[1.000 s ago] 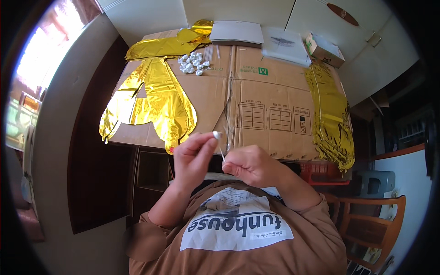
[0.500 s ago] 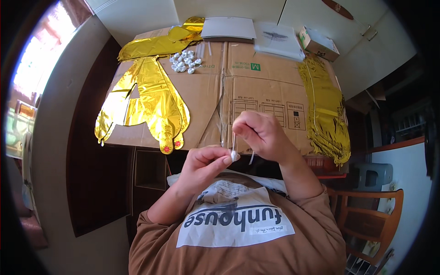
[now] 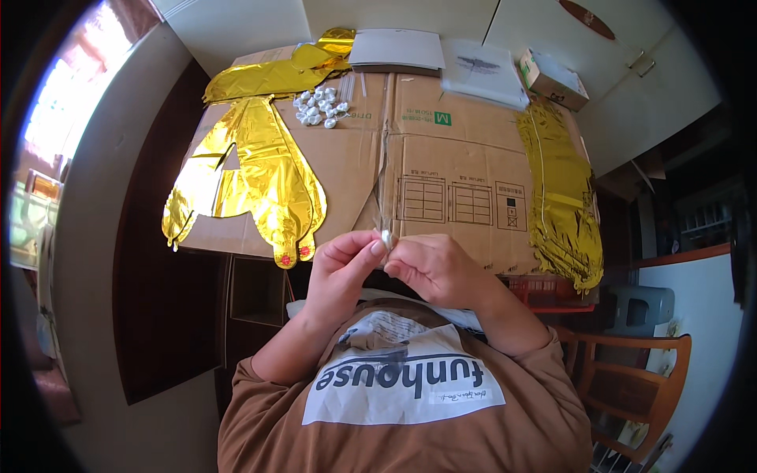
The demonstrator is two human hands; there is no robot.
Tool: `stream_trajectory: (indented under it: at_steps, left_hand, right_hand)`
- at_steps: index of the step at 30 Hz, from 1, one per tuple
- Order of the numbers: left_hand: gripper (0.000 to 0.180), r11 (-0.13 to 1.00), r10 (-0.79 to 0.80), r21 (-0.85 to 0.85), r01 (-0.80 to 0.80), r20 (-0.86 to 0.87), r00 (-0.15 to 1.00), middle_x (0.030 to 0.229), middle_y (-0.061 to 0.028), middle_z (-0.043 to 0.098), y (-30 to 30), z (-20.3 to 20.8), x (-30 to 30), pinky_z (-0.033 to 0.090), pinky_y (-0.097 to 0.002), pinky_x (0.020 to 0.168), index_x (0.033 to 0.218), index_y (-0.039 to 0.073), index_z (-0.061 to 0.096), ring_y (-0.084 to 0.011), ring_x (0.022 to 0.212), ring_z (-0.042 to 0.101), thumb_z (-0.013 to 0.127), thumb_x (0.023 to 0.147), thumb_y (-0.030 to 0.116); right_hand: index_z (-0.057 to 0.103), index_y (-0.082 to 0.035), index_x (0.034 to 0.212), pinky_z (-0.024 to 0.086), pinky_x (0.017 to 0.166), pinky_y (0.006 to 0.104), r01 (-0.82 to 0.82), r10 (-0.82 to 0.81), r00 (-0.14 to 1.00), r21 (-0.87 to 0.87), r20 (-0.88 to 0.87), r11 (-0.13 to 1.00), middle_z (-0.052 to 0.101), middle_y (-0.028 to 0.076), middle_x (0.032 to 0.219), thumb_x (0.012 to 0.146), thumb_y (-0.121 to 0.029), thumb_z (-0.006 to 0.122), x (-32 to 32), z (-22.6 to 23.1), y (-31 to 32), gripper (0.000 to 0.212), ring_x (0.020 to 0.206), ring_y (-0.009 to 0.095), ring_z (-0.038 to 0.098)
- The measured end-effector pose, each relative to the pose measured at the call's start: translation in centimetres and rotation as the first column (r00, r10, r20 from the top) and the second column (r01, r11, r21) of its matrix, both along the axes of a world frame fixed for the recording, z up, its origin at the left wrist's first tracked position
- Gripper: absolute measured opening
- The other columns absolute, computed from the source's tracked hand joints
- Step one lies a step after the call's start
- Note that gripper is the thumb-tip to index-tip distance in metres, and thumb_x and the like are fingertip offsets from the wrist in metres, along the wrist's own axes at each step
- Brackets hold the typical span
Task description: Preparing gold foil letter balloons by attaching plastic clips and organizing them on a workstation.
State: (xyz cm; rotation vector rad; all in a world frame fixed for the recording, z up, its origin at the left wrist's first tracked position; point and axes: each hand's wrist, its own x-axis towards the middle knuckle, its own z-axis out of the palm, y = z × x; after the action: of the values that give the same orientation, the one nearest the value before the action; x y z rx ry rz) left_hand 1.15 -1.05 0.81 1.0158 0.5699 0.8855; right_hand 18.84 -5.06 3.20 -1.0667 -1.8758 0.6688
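Close to my chest, at the front edge of the cardboard, both hands meet around a small white bundle [image 3: 386, 236]. My left hand [image 3: 344, 264] pinches the bundle between thumb and fingertips. Right beside it, my right hand [image 3: 434, 268] is closed, its thumb pressed against curled fingers on a thin pale strand from the bundle; most of the strand is hidden. A pile of similar white bundles [image 3: 319, 106] lies farther off at the left. Gold letter-A foil balloon [image 3: 260, 165] lies flat to the left of my hands.
Cardboard [image 3: 461, 150] covers the table. Clear straws [image 3: 345, 87] lie beside the pile. More gold foil [image 3: 272, 80] sits at the back left, and flat gold balloons [image 3: 564, 197] on the right. Behind are a white box [image 3: 397, 49], a clear bag [image 3: 482, 71] and a small carton [image 3: 554, 77].
My right hand has come down from above to beside my left hand, where the strand had been stretched between them. Both hands and the bundle are now slightly farther left and higher.
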Motion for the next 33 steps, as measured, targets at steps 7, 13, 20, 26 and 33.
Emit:
stream_trajectory:
  at_steps: [7,13,20,26,33]
  left_hand:
    - [0.013,0.993,-0.077,-0.086,0.077,0.012,0.997,0.089,-0.0011,0.066,-0.6,0.7,0.2,0.045,-0.0195,0.070,0.102,-0.001,0.066,-0.0051,0.078,0.056,0.062,0.092,0.005]
    - [0.016,0.917,-0.082,-0.339,0.209,0.353,0.932,0.088,-0.0027,0.066,0.9,-0.9,-0.1,0.042,-0.0224,0.069,0.102,0.001,0.066,-0.0073,0.071,0.051,0.058,0.094,0.012]
    - [0.018,0.940,0.009,-0.333,0.077,0.249,0.968,0.090,-0.0080,0.068,0.5,-1.5,0.4,0.049,-0.0326,0.082,0.104,0.002,0.064,-0.0150,0.083,0.064,0.053,0.097,0.014]
    - [0.015,0.987,0.134,-0.083,-0.135,-0.016,0.991,0.093,-0.0043,0.067,0.6,-1.4,0.4,0.048,-0.0210,0.074,0.104,-0.001,0.065,-0.0063,0.082,0.060,0.061,0.093,0.008]
    - [0.015,0.996,-0.026,-0.084,0.026,0.002,1.000,0.091,-0.0018,0.064,1.5,-2.0,-0.6,0.049,-0.0207,0.075,0.100,-0.002,0.064,-0.0071,0.084,0.060,0.066,0.088,0.007]
  right_hand:
    - [0.058,-0.004,0.082,0.045,0.054,0.0358,0.121,-0.117,0.990,0.039,-0.074,0.992,0.056,0.011,0.069,0.089,-0.013,0.062,1.6,0.1,2.8,0.012,0.061,0.029,0.058]
    - [0.059,-0.004,0.084,0.045,0.053,0.0367,0.255,-0.243,0.964,0.115,-0.108,0.960,0.054,0.010,0.068,0.088,-0.012,0.064,-0.9,-2.2,0.8,0.010,0.059,0.028,0.056]
    - [0.059,-0.009,0.081,0.045,0.059,0.0338,0.203,-0.391,0.873,0.512,0.290,0.835,0.049,0.002,0.069,0.076,-0.013,0.072,-0.5,-0.8,0.6,0.015,0.064,0.021,0.053]
    - [0.063,-0.005,0.085,0.048,0.062,0.0342,0.189,-0.228,0.958,0.216,0.174,0.958,0.061,0.007,0.076,0.079,-0.014,0.071,-1.0,-0.4,0.9,0.014,0.068,0.025,0.061]
    - [0.067,0.000,0.092,0.050,0.063,0.0278,0.047,-0.137,0.969,-0.395,-0.204,0.918,0.067,0.009,0.077,0.086,-0.008,0.065,-0.1,-1.8,1.0,0.010,0.068,0.015,0.063]
